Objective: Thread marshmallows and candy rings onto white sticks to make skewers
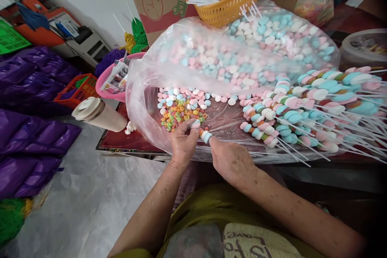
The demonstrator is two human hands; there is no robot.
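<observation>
Between my two hands is a candy skewer [206, 136] threaded with white, blue, pink and orange-brown sweets. My left hand [185, 141] pinches its upper left end, where a pink and a blue piece show. At its lower right end my right hand [232, 159] is closed; the stick itself is hidden in the fist. Just beyond my left fingers lies a pile of small ring candies [181, 113] in orange, yellow and green. Behind them are loose pastel marshmallows [193, 96]. Many finished-looking candy skewers [290, 117] are heaped to the right, white sticks pointing right.
A big clear plastic bag [193, 54] of pastel marshmallows covers the table's back. Above stands a yellow basket [229, 10] of white sticks against a cardboard box [160, 2]. At left are a pink basket [101, 85], a beige cup [104, 117] and purple packages [30, 153].
</observation>
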